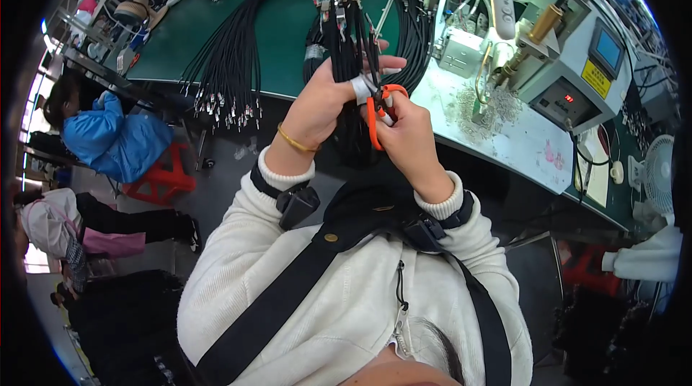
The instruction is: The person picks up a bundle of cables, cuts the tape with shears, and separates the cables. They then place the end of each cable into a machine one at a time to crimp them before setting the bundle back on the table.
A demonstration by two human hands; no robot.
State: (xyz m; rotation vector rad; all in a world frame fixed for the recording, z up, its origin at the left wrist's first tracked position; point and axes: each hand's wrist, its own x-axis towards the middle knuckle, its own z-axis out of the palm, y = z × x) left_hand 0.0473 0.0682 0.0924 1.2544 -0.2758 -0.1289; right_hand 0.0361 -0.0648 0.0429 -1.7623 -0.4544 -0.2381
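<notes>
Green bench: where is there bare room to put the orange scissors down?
Bare green bench lies left of the fanned cable bundle. The white strip beneath the grey machine is also bare. Crowded: hanging cables and wire scraps.

Centre: cable bundle (344, 47) hangs off front edge of bench (216, 33), gripped by left hand (324, 101); right hand (407, 137) just right of it, touching, w/ scissors (375, 116) between the two hands. Left of bundle: more cable bundles (231, 76) fanned across bench, ends hanging over edge. Right of bundle: machine w/ screen (577, 69) on bench; scrap pile (490, 105) in front of it. Far right: fan (659, 170). Far left, below bench: seated person (108, 134) on stool (162, 173).
</notes>
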